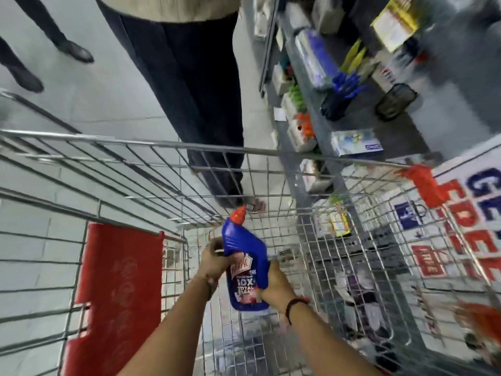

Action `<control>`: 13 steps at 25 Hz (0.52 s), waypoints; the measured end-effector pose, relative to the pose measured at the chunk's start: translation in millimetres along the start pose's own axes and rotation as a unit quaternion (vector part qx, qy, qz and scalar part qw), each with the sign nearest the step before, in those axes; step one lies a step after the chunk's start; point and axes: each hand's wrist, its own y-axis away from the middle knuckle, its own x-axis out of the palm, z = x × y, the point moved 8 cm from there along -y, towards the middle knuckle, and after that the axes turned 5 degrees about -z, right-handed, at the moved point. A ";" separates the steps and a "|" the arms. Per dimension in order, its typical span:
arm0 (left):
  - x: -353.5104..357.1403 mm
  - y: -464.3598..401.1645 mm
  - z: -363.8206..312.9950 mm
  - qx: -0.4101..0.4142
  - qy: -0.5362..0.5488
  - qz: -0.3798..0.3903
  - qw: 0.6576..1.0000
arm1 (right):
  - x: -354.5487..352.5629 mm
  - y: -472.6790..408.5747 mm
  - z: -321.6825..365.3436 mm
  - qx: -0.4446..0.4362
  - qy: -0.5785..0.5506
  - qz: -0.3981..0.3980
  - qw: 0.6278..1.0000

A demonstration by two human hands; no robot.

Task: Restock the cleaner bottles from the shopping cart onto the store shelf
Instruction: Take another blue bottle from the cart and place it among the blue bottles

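Above the wire shopping cart (151, 169), both the left hand (215, 260) and right hand (272, 282) grip the blue plastic cleaner bottle with orange cap (245, 263). Keeping it upright should help on the way to the grey shelf (360, 115) at right.

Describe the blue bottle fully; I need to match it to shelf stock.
The blue cleaner bottle looks like glossy plastic, with an angled orange-red cap and a label reading "10X". It is held above the wire cart, cap pointing away, with the left hand and right hand gripping its sides.
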 end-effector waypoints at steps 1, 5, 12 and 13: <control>11.4 13.8 -23.1 0.040 0.002 0.025 0.999 | -21.6 10.5 10.6 -0.015 -0.014 -0.027 0.999; 59.5 94.1 -110.3 0.179 0.020 0.112 0.977 | -115.9 87.3 52.4 -0.102 -0.057 -0.155 0.981; 186.1 386.4 -150.9 0.341 -0.003 0.324 0.882 | -253.6 373.6 -36.6 -0.127 -0.125 -0.429 0.886; 207.6 432.3 -138.0 0.348 -0.016 0.365 0.863 | -262.6 419.4 -65.4 -0.119 -0.137 -0.458 0.870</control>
